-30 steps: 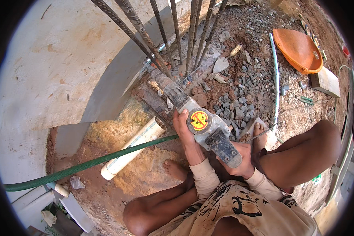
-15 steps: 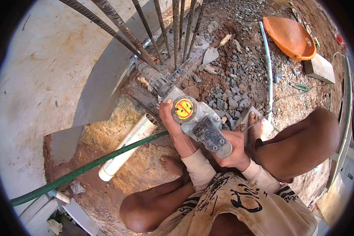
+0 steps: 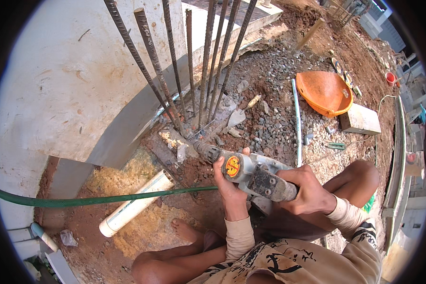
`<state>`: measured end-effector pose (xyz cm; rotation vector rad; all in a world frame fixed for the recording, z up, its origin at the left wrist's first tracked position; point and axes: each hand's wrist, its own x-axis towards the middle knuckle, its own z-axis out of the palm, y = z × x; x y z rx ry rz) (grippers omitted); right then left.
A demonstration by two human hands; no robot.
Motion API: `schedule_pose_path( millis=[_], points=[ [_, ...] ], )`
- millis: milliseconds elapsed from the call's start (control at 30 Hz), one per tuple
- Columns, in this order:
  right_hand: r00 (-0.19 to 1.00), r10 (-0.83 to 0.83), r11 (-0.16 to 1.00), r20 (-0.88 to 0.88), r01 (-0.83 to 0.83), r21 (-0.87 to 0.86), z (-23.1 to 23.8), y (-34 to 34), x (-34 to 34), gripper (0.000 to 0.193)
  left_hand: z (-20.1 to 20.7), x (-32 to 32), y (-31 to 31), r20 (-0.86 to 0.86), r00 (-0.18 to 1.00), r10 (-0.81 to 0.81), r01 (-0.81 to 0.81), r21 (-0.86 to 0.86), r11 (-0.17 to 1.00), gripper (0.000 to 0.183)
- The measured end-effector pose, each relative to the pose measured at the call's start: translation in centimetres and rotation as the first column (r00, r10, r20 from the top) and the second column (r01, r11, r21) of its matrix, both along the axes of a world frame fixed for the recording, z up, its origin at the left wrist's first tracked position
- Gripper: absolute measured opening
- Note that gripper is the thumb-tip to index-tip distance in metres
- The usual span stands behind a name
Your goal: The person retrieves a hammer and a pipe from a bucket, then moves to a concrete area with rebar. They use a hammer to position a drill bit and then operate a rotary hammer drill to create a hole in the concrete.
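Both hands clamped on grey rotary hammer point(image 3: 253, 173): left hand point(image 3: 227, 182) around front body, right hand point(image 3: 307, 189) on rear grip; bit apparently at rebar point(image 3: 194, 71) base.

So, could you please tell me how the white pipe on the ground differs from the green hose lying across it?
The white pipe is thick, straight and short, with an open cut end; the green hose is thin, slightly curved and long, running from the left edge to the left hand at the demolition hammer. The hose lies over the pipe. Both rest on reddish dirt.
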<state>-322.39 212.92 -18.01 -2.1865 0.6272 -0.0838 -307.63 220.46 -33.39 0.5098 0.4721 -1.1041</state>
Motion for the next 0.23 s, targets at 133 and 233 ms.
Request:
schedule_pose_path(
  millis=[133, 233],
  points=[
    [0.998, -0.061, 0.997, 0.036, 0.062, -0.037, 0.1, -0.6, -2.7, 0.042, 0.1, -1.3, -2.3, 0.06, 0.997, -0.039, 0.053, -0.258, 0.965, 0.054],
    [0.963, -0.107, 0.99, 0.249, 0.125, -0.059, -4.7, 2.0, -4.7, 0.04, -6.1, -1.1, -2.2, 0.183, 0.975, -0.124, 0.181, -0.336, 0.924, 0.067]
  ],
)
